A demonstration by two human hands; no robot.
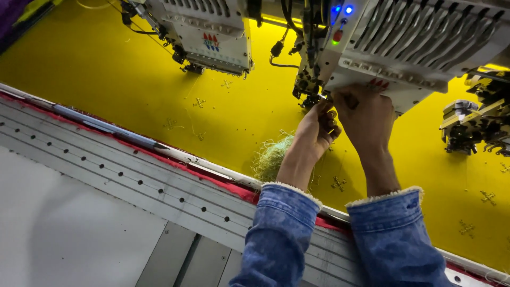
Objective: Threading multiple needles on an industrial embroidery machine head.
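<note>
Both my hands reach up under a white embroidery machine head [409, 42] above stretched yellow fabric [106, 69]. My left hand [317, 130] has its fingers pinched together at the needle area [311, 95], apparently on a thin thread too fine to see clearly. My right hand [366, 119] is curled close beside it, its fingertips tucked under the head's lower edge. Both wrists wear blue denim sleeves with frayed cuffs. A tangle of pale green loose thread [271, 157] lies on the fabric just under my left wrist.
A second machine head [210, 34] hangs to the left and part of a third [475, 119] at the right edge. Small gold embroidered motifs [338, 183] dot the fabric. A red-edged frame rail [175, 159] and grey metal table [106, 175] with holes run diagonally in front.
</note>
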